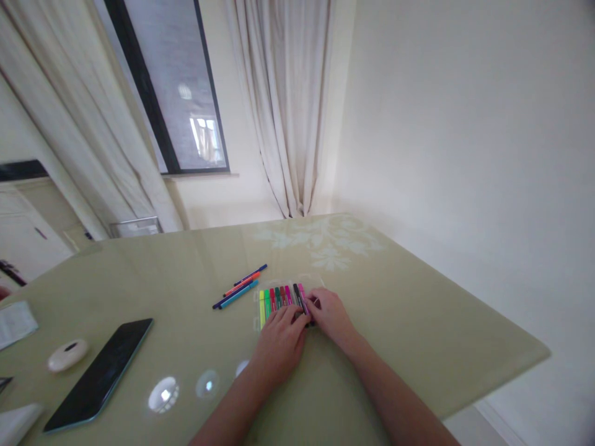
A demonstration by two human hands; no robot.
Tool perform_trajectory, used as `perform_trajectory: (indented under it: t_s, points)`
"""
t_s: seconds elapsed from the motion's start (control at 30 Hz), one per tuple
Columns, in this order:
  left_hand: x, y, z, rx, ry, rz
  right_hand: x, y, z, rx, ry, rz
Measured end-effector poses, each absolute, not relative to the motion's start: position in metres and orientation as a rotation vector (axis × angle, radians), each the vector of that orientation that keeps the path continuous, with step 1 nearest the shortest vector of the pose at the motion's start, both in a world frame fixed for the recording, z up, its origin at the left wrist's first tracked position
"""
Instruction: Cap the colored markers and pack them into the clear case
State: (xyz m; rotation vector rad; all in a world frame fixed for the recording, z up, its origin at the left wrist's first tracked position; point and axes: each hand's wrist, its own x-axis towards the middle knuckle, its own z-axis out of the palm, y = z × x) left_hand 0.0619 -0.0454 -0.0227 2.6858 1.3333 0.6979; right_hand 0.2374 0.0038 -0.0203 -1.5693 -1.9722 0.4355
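Note:
A row of coloured markers (pixel 273 298), from yellow and green through red to pink, lies side by side in a clear plastic case (pixel 256 323) on the table. My left hand (pixel 282 339) rests over the near part of the row, its thumb and fingertips closed at the lower end of a slightly tilted black marker (pixel 297 293). From the right, my right hand (pixel 331 313) bends its fingers around the pink marker (pixel 302 290) at the row's end. Fingers hide the lower ends of these markers. Left of the case lie several loose pens (pixel 239 291), blue, orange and light blue.
On the left of the glossy green table (pixel 409 334) lie a dark tablet or large phone (pixel 100 375), a small white rounded object (pixel 68 355) and a pale folded cloth or paper (pixel 16 324). A white wall (pixel 465 155) borders the right side; curtains (pixel 286 105) hang behind.

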Motion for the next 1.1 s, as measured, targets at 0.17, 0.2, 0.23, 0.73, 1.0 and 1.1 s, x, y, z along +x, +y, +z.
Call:
perform_trajectory:
  t_s: [0.17,0.2,0.23,0.73,1.0,1.1]
  points:
    - [0.062,-0.045,-0.024,2.686,1.346,0.692,0.238,0.003,-0.019,-1.529,-1.991,0.449]
    - [0.063,-0.045,-0.024,2.686,1.346,0.693,0.238,0.003,-0.019,-1.534,-1.995,0.441]
    - [0.063,-0.045,-0.024,2.685,1.339,0.697,0.238,0.003,-0.018,-1.536,-1.995,0.440]
    - [-0.036,0.000,-0.019,2.074,2.524,0.509,0.242,0.000,-0.010,-1.409,-1.905,0.478]
    - [0.003,-0.007,-0.021,2.108,2.104,0.868,0.238,-0.002,-0.009,-1.257,-1.846,0.562]
    - [0.032,-0.024,-0.022,2.126,1.733,1.039,0.235,-0.004,-0.006,-1.138,-1.770,0.783]
